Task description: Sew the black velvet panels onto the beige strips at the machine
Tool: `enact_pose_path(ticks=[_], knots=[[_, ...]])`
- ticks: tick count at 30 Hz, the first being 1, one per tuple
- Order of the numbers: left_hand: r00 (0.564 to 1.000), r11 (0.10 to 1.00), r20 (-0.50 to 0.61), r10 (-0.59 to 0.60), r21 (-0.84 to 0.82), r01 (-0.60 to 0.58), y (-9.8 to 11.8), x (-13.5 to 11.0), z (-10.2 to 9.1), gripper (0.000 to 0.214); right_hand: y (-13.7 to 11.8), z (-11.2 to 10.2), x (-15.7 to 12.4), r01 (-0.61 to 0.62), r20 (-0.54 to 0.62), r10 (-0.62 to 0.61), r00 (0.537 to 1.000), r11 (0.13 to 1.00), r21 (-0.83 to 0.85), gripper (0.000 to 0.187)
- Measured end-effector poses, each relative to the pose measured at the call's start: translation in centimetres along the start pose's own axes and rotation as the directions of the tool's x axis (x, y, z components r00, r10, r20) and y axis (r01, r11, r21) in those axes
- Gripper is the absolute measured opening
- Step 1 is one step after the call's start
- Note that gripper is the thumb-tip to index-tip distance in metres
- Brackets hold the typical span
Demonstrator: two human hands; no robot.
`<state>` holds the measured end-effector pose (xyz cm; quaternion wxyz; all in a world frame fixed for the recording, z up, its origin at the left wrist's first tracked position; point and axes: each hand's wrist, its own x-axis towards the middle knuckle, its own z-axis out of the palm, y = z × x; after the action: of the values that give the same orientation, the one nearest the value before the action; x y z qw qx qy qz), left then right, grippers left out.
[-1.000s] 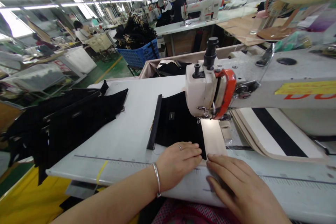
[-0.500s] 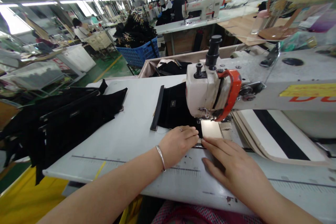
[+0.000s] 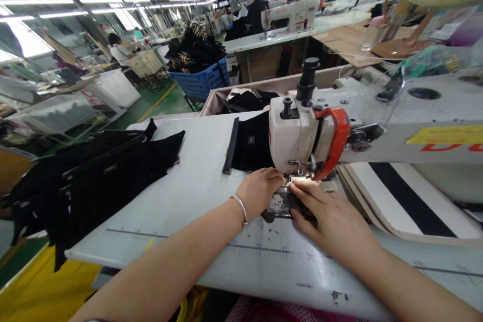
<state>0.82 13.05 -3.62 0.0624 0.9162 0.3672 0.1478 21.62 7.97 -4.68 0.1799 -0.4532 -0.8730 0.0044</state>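
Observation:
A black fabric piece [image 3: 252,153] with a small label and a dark strip along its left end lies under the head of a white sewing machine [image 3: 289,133]. My left hand [image 3: 260,191], wearing a silver bangle, has its fingers drawn together at the near edge of this fabric, just left of the needle area; its thumb is hidden. Across from it, my right hand [image 3: 332,214] lies with fingers stretched out, tips by the lit presser foot area and thumb apart. Below the fingertips shows a worn metal plate [image 3: 278,202]. The exact stitching point is covered.
More black fabric pieces [image 3: 98,176] hang over the table's left end. Right of the needle, pale panels with a black stripe [image 3: 411,198] are stacked under the machine arm. Behind are a fabric-lined bin [image 3: 215,103], a blue crate [image 3: 199,83] and people at other machines.
The fabric has moved away from me, deeper under the machine head, and both hands have followed. The metal plate at the near side is now uncovered. My left fingers are more bent.

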Motion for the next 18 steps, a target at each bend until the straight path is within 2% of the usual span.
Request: enact_pose_path(ticks=[11, 18], knots=[[0.998, 0.999, -0.027, -0.048, -0.010, 0.047, -0.4, 0.1, 0.7, 0.023, -0.1, 0.6, 0.0, -0.012, -0.027, 0.011, 1.000, 1.000, -0.021, 0.049], [0.999, 0.998, -0.031, -0.029, -0.052, 0.027, -0.1, -0.2, 0.8, 0.016, 0.1, 1.7, -0.8, 0.064, -0.121, -0.076, 0.990, 0.993, -0.102, 0.046]])
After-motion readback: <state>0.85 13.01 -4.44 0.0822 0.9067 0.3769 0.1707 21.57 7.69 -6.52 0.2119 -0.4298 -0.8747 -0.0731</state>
